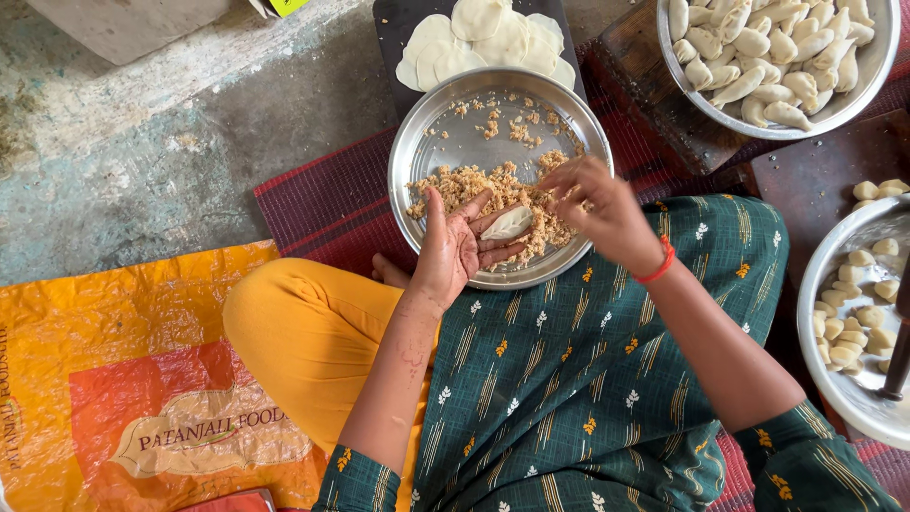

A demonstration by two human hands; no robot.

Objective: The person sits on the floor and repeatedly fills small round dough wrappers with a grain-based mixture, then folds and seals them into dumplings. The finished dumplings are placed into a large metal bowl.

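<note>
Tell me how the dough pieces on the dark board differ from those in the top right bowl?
The dough rounds on the dark board lie flat, thin, open and overlapping. The folded dumplings in the steel bowl are plump, sealed crescents, piled high and far more numerous. Both are pale, uncooked dough.

Dark green tunic [588,379] with small yellow-and-white leaf motifs, mustard-yellow trousers [303,341], red thread wristband [658,265].

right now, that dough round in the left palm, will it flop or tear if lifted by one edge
The dough round looks thin and drapes over the left hand fingers, so it would probably flop. It seems soft enough to stretch or tear under a pinch. The stacked rounds overlap without visibly merging, so it may peel off fairly cleanly.
</note>
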